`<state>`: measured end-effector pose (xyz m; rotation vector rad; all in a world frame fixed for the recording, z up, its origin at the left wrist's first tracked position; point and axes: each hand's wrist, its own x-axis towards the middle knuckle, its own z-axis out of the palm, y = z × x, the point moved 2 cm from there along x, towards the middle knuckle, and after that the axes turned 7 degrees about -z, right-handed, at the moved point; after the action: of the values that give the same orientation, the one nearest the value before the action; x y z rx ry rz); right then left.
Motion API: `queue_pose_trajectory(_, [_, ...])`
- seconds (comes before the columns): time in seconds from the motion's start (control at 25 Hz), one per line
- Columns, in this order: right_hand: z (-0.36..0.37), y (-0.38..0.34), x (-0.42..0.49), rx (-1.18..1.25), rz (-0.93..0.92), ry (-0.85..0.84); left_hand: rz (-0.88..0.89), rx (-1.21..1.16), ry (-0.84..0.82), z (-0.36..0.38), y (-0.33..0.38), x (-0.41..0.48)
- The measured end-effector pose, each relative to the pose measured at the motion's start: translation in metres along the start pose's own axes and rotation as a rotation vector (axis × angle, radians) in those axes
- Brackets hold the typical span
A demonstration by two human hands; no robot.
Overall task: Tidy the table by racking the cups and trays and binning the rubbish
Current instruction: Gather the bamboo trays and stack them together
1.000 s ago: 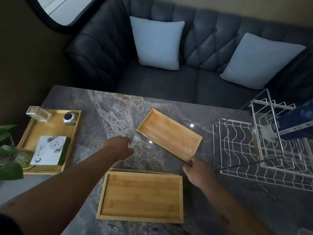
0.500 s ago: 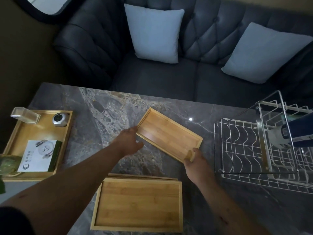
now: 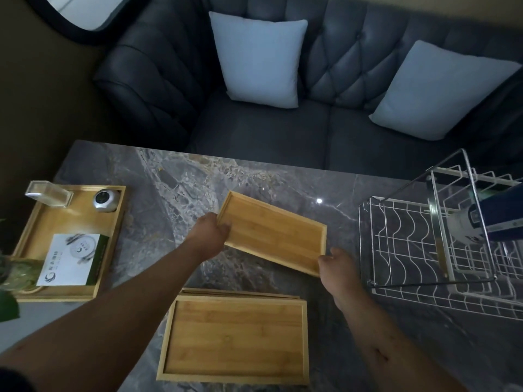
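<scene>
A small bamboo tray (image 3: 274, 232) lies angled in the middle of the marble table (image 3: 175, 190). My left hand (image 3: 210, 233) grips its left corner and my right hand (image 3: 335, 264) grips its near right corner. A larger bamboo tray (image 3: 235, 339) sits near the front edge, stacked on another whose far rim shows behind it. The white wire rack (image 3: 418, 250) stands at the right, with a blue and white object (image 3: 489, 216) lying in it.
At the left a third bamboo tray (image 3: 51, 222) holds a clear box (image 3: 48, 193), a small round silver device (image 3: 106, 196) and a white card (image 3: 70, 258). Plant leaves (image 3: 14, 273) overlap its near corner. A dark sofa with two pale cushions (image 3: 260, 58) lies beyond the table.
Both hands reached forward and closed on the small tray's corners; a second ago they were beside it. The tray has shifted slightly.
</scene>
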<state>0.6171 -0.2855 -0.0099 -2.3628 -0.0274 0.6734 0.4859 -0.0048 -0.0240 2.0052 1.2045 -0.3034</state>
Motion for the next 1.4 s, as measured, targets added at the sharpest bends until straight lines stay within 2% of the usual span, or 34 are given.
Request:
queue_pose_trajectory(0.12, [0.001, -0.003, -0.008, 0.015, -0.033, -0.027, -0.053, -0.097, 0.037, -0.005, -0.008, -0.015])
queue_pose_trajectory(0.32, [-0.004, -0.006, -0.026, 0.031, -0.118, -0.006, -0.095, 0.014, 0.213, -0.023, -0.033, -0.046])
queue_pose_trajectory(0.52, [-0.006, -0.008, -0.046, -0.017, -0.192, -0.051, -0.01, -0.004, 0.267, -0.028, -0.061, -0.082])
queue_pose_trajectory(0.64, [-0.013, -0.007, -0.06, -0.08, -0.261, -0.073, -0.018, 0.023, 0.307, -0.035, -0.075, -0.103])
queue_pose_trajectory(0.88, [-0.019, 0.007, -0.087, -0.211, -0.292, -0.142, -0.073, 0.11, 0.313, -0.036, -0.09, -0.139])
queue_pose_trajectory(1.4, [-0.007, 0.043, -0.12, -0.303, -0.252, -0.298, -0.057, 0.245, 0.268, -0.024, -0.12, -0.177])
